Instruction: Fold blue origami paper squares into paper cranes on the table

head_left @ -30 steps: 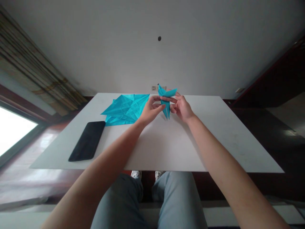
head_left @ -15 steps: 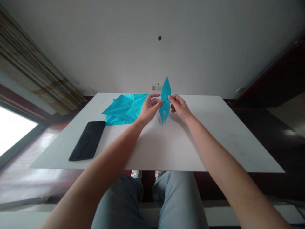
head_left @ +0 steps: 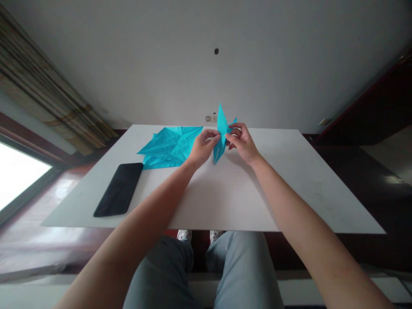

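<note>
A folded piece of turquoise origami paper point(head_left: 222, 120) stands upright above the table, pointed at the top and split into two narrow tips below. My left hand point(head_left: 204, 146) pinches its left edge between thumb and fingers. On the other side, my right hand point(head_left: 243, 141) grips its right edge, with the thumb in front. A small turquoise point sticks out behind the right fingers, and the rest of that layer is hidden by the hand. Just left of my left hand lies a creased turquoise paper sheet point(head_left: 170, 148), flat on the table.
The white table point(head_left: 225, 201) spans the space in front of my knees. A black smartphone point(head_left: 119, 189) lies at its left, touching or very near the creased sheet. Behind the table stands a grey wall with a socket point(head_left: 208, 119). Curtains point(head_left: 41, 81) hang at the left.
The folded paper has turned and tilted, its lower tips swinging left, and a side point now shows behind my right fingers. The left fingers have closed in on the paper.
</note>
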`<act>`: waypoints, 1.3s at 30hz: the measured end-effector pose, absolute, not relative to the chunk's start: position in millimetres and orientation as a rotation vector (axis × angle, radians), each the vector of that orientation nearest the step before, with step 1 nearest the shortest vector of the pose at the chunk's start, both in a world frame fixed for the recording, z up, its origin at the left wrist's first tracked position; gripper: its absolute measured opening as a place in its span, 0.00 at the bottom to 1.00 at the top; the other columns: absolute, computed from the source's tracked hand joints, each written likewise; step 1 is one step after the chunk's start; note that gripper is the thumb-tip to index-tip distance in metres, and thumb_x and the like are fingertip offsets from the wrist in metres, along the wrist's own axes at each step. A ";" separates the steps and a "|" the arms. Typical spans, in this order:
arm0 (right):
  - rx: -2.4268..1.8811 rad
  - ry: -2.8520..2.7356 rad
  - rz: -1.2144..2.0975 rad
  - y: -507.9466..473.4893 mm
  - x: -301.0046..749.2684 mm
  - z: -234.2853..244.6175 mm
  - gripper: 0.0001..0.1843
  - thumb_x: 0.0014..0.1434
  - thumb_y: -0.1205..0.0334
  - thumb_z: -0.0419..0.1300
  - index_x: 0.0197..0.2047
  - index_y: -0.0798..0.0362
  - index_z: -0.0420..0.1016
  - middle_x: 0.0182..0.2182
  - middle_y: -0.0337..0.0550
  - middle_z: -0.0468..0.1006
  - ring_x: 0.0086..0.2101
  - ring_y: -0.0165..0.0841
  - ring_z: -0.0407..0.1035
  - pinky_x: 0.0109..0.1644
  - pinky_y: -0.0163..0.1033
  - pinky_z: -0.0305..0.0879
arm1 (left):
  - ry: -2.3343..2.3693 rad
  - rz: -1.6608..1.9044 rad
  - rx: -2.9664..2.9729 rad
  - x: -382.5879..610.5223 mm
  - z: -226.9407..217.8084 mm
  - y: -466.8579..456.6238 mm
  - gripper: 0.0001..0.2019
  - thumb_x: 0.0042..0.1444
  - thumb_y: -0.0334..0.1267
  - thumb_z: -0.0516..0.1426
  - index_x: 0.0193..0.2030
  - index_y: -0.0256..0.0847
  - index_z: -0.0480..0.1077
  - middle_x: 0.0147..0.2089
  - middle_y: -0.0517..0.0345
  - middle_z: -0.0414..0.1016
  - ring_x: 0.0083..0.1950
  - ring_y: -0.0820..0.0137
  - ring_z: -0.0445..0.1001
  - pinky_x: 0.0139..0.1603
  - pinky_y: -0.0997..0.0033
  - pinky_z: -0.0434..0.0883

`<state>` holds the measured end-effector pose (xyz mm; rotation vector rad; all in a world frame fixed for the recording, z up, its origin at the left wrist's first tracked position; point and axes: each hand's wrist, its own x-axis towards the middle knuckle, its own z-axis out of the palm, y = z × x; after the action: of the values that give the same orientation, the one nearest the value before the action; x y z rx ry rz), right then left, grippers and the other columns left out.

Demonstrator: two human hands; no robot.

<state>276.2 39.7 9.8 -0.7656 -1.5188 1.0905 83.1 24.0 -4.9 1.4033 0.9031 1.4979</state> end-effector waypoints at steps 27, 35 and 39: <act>-0.852 -1.619 0.991 51.2 282.8 1.6 0.29 0.57 0.30 0.77 0.43 0.45 0.78 0.40 0.41 0.85 0.39 0.37 0.77 0.44 0.44 0.76 | 0.766 1.439 1.407 81.1 -15.6 29.3 0.26 0.57 0.59 0.78 0.43 0.41 0.77 0.48 0.52 0.89 0.49 0.63 0.89 0.55 0.59 0.86; -0.809 -1.583 1.044 51.6 281.7 0.1 0.28 0.53 0.36 0.80 0.36 0.44 0.71 0.36 0.37 0.82 0.40 0.38 0.78 0.53 0.48 0.77 | 0.894 1.444 1.367 78.9 -12.3 27.4 0.20 0.58 0.49 0.79 0.45 0.42 0.77 0.43 0.55 0.88 0.46 0.63 0.89 0.50 0.61 0.86; -0.815 -1.575 0.985 52.4 282.5 1.0 0.28 0.52 0.38 0.82 0.37 0.45 0.72 0.36 0.37 0.82 0.40 0.37 0.77 0.52 0.48 0.77 | 0.893 1.503 1.375 80.7 -8.9 26.4 0.18 0.57 0.42 0.78 0.44 0.42 0.76 0.43 0.58 0.86 0.44 0.69 0.87 0.48 0.68 0.84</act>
<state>282.5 52.4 1.0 -0.8148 -1.5746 0.9852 80.7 26.4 -8.9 1.3748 0.8933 1.5030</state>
